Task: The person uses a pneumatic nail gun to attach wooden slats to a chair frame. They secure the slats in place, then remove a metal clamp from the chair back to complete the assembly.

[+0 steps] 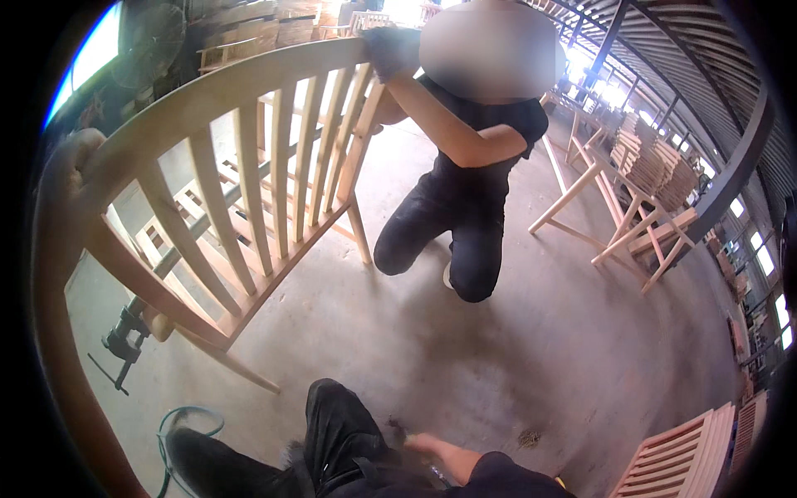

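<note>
A pale wooden slatted bench (264, 224) stands tilted at the left. My left hand (81, 151) is closed over the left end of its curved top rail. A metal bar clamp (129, 334) runs along the bench, its dark screw end sticking out below the left side. Low and near my knee, my right hand (422, 442) is closed around something small and dark that I cannot make out. Opposite me a crouching person (477, 178) in dark clothes rests a dark-gloved hand (388, 54) on the rail's far end.
A green hose (164, 440) loops on the concrete floor by my foot. Slatted wooden panels (677, 456) stand at lower right. A wooden frame (610, 220) and stacked wood pieces (656, 166) are at the right, near a grey post (735, 174).
</note>
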Demonstrator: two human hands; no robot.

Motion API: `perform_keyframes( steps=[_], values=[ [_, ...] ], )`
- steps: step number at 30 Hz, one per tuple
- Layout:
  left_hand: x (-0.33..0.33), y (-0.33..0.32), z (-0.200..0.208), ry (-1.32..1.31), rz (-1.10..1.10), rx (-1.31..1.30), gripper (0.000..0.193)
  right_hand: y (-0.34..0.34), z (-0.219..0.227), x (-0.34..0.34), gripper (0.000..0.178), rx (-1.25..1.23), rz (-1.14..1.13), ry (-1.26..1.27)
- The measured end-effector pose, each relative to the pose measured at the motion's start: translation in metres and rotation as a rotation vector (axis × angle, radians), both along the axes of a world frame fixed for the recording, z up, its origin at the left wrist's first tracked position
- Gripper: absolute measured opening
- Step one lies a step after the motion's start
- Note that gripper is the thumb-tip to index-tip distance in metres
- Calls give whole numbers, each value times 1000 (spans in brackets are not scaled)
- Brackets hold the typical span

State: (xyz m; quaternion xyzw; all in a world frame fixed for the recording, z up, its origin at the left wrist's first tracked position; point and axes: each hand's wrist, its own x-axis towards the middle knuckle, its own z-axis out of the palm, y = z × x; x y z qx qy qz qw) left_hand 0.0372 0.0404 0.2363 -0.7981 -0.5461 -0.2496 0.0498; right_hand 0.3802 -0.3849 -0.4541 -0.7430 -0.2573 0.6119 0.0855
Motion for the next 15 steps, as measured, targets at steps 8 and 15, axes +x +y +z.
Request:
perform_keyframes(
  steps=[8, 15],
  values=[
    [-24, -19, -21, -576, -190, 66, 46, 56, 68, 27, 20, 130, -228, 362],
    [-28, 12, -152, -1133, -557, -256, 29, 96, 285, 39, 45, 316, -455, 825]
  ],
)
